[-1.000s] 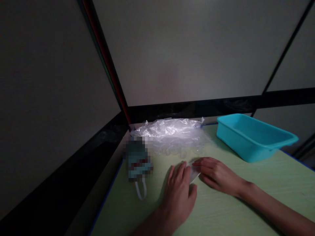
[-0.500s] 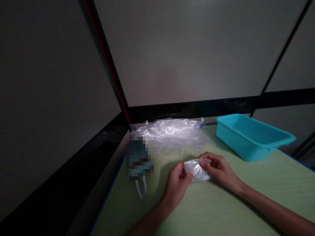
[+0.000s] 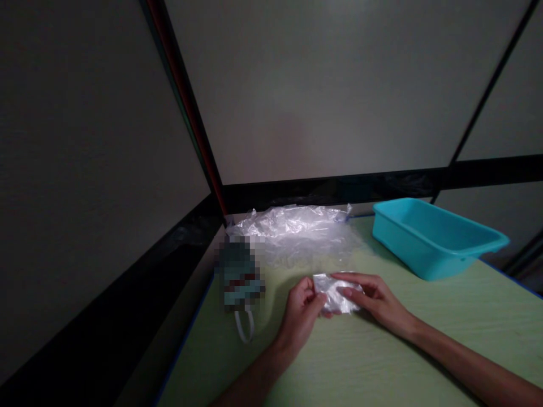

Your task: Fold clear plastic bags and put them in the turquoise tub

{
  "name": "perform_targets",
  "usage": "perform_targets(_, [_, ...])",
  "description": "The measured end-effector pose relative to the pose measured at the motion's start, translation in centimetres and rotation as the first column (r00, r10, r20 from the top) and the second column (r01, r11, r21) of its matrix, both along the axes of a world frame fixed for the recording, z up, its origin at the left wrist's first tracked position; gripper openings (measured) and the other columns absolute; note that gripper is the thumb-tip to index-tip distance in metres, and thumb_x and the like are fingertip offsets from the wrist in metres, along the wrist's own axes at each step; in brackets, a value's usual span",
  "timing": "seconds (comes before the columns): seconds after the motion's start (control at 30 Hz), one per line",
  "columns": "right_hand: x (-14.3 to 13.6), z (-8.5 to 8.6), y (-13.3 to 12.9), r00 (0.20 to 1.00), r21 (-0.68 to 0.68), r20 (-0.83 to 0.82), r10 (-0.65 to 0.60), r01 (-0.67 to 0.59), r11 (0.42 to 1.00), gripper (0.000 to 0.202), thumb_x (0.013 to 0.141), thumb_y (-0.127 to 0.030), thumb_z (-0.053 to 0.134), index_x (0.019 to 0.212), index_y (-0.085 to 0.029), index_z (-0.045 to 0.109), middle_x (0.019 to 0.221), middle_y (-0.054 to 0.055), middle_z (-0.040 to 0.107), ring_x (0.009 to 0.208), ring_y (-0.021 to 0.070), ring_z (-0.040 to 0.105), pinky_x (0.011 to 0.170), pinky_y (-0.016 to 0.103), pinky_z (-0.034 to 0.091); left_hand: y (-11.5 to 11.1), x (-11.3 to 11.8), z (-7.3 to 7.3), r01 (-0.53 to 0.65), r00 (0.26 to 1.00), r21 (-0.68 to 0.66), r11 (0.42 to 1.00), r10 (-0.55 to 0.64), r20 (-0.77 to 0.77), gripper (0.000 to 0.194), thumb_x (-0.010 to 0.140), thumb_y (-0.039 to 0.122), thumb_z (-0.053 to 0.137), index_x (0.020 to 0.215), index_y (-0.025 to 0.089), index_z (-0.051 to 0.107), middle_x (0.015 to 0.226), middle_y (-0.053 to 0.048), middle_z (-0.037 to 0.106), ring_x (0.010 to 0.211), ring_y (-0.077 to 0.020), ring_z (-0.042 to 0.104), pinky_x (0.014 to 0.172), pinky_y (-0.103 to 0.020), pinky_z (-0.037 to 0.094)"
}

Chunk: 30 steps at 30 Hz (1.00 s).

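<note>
Between my hands is a small folded piece of clear plastic, apparently a plastic bag (image 3: 337, 294), shiny and creased. My left hand (image 3: 302, 308) pinches its left end, thumb on top and fingers curled behind. On the right side, my right hand (image 3: 375, 294) grips it too, with the thumb across its face and the fingers stretched along its upper edge. Behind them a heap of crumpled clear plastic bags (image 3: 292, 223) lies along the back of the table.
A turquoise plastic basin (image 3: 424, 249) stands at the back right of the pale green table (image 3: 403, 367). At the left lies a blurred-out greenish item (image 3: 241, 277) with a white loop (image 3: 245, 325). Panelled walls (image 3: 331, 96) rise behind and to the left.
My right fingers have straightened and slid left along the top edge of the plastic bag. The bag looks flatter and more compact; both hands still hold it.
</note>
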State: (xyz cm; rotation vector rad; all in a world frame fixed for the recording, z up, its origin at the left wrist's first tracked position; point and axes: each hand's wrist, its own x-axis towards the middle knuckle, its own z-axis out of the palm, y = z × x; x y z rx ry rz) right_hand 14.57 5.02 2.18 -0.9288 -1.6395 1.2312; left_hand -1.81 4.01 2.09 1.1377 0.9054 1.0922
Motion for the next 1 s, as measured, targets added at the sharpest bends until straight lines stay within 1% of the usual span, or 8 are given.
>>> perform_targets(0.1, [-0.1,-0.1,0.0,0.999,-0.010,0.037,0.017,-0.016,1.000,0.026,0.075,-0.037,0.059,0.091,-0.019,0.069,0.088,0.005,0.068,0.082,0.0192,0.060,0.071,0.030,0.046,-0.1,0.1,0.2,0.008,1.000,-0.015,1.000,-0.009,-0.012,0.024,0.064,0.032,0.060,0.076,0.014,0.049,0.066,-0.003,0.064,0.054,-0.0148,0.061,0.051,-0.022,0.043])
perform_targets(0.2, [-0.1,-0.2,0.1,0.999,-0.054,0.026,-0.034,0.035,0.998,0.029,0.074,-0.036,0.061,0.094,-0.017,0.068,0.080,0.004,0.068,0.066,0.0154,0.058,0.058,0.026,0.045,-0.2,0.1,0.1,0.028,0.999,-0.031,0.999,-0.029,-0.029,0.025,0.064,0.032,0.060,0.077,0.015,0.048,0.064,-0.004,0.066,0.055,-0.0159,0.063,0.051,-0.022,0.043])
perform_targets(0.27, [-0.1,-0.4,0.3,0.998,-0.085,-0.012,-0.065,0.064,0.994,0.029,0.072,-0.035,0.063,0.094,-0.016,0.067,0.076,0.002,0.067,0.060,0.0129,0.056,0.055,0.024,0.043,-0.2,0.1,0.0,0.035,0.998,-0.037,0.999,-0.037,-0.041,0.025,0.065,0.032,0.061,0.076,0.015,0.047,0.062,-0.004,0.066,0.057,-0.0172,0.064,0.051,-0.022,0.042])
perform_targets(0.5, [0.2,-1.1,0.7,0.979,-0.154,-0.172,-0.107,0.081,0.985,0.031,0.067,-0.030,0.069,0.095,-0.018,0.067,0.081,0.003,0.068,0.066,0.0132,0.058,0.060,0.024,0.044,-0.3,0.0,0.0,0.046,0.997,-0.068,0.997,-0.050,-0.065,0.025,0.064,0.032,0.062,0.075,0.016,0.046,0.068,-0.008,0.069,0.066,-0.0204,0.066,0.053,-0.023,0.043])
perform_targets(0.7, [0.3,-1.2,1.0,0.958,-0.194,-0.208,-0.195,0.155,0.969,0.033,0.065,-0.031,0.071,0.095,-0.018,0.068,0.082,0.005,0.069,0.067,0.0148,0.059,0.062,0.026,0.045,-0.2,0.0,-0.1,0.034,0.998,-0.105,0.994,-0.039,-0.045,0.022,0.063,0.029,0.062,0.070,0.017,0.045,0.068,-0.008,0.069,0.063,-0.0189,0.066,0.052,-0.023,0.042])
perform_targets(0.87, [1.0,-0.6,1.5,0.950,-0.078,-0.142,-0.280,0.271,0.959,0.030,0.069,-0.035,0.067,0.095,-0.020,0.068,0.098,0.007,0.067,0.087,0.0213,0.060,0.077,0.032,0.045,0.1,-0.1,-0.3,0.024,1.000,-0.117,0.993,-0.024,-0.002,0.020,0.063,0.026,0.063,0.068,0.018,0.045,0.062,-0.004,0.068,0.056,-0.0160,0.063,0.051,-0.023,0.041])
perform_targets(0.93, [1.5,-0.5,1.5,0.938,0.040,-0.063,-0.341,0.344,0.938,0.028,0.076,-0.037,0.059,0.096,-0.020,0.067,0.103,0.008,0.066,0.093,0.0235,0.060,0.081,0.036,0.045,0.1,-0.2,-0.2,0.029,1.000,-0.115,0.993,-0.028,0.008,0.019,0.063,0.025,0.063,0.068,0.017,0.047,0.063,-0.005,0.067,0.055,-0.0157,0.062,0.054,-0.024,0.043])
perform_targets(1.0, [2.1,-0.4,1.3,0.915,0.229,0.057,-0.399,0.376,0.898,0.028,0.083,-0.034,0.050,0.102,-0.020,0.065,0.107,0.008,0.064,0.099,0.0237,0.058,0.085,0.038,0.044,0.0,-0.4,0.0,0.074,0.996,-0.126,0.989,-0.067,0.060,0.017,0.063,0.023,0.064,0.073,0.014,0.053,0.071,-0.008,0.068,0.065,-0.0176,0.064,0.064,-0.028,0.045])
